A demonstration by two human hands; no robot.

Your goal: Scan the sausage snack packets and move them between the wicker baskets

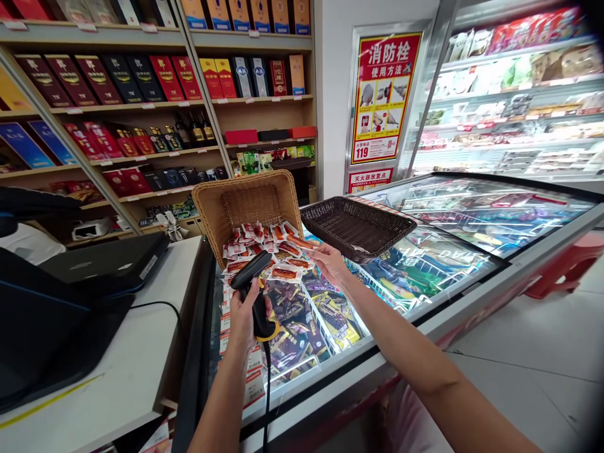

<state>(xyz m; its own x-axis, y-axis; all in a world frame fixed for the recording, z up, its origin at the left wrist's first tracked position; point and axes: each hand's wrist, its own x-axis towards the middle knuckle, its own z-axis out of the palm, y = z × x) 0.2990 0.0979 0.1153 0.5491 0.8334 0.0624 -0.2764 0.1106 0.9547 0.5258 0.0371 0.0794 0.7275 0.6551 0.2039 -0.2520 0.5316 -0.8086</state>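
My left hand [246,308] is wrapped round the handle of a black and yellow barcode scanner [257,296], its head pointing up and left and its cord hanging down. In the pinch of my right hand [330,264] is one end of a wrapped sausage [300,242], above the right side of the pile. Several more sausages in clear and white packets [284,273] lie heaped in and before a tan wicker basket [207,214], which is tipped with its opening towards me. Just beyond my right hand sits a dark brown wicker tray [358,226].
Under the basket and tray is a glass-topped chest freezer [425,270] holding frozen packets. A white counter [155,327] with a black checkout machine [47,321] stands at left. Shelves of boxed bottles [136,75] line the back; a red stool [566,270] is at right.
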